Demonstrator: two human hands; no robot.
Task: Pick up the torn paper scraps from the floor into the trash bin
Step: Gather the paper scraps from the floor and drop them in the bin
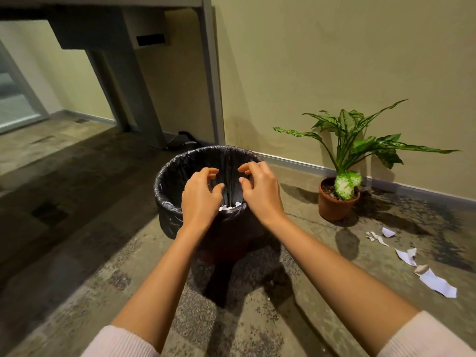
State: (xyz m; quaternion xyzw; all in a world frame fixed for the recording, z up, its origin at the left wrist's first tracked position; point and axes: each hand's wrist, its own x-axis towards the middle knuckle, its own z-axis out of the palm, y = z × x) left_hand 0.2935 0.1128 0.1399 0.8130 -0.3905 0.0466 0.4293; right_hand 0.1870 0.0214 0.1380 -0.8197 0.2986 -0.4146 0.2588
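A round trash bin (170, 176) lined with a black bag stands on the floor in front of me. Both my hands hover over its mouth. My left hand (199, 194) and my right hand (260, 189) have loosely curled, spread fingers and hold nothing. White paper scraps (228, 207) lie inside the bin below my hands. Several torn paper scraps lie on the floor at the right: small ones (378, 235), a pair (407, 256) and a larger piece (438, 283).
A potted plant (337, 199) stands by the wall right of the bin. A grey desk leg (213, 73) and desk frame rise behind the bin, with a dark object (185, 140) on the floor beneath. The concrete floor spreads left.
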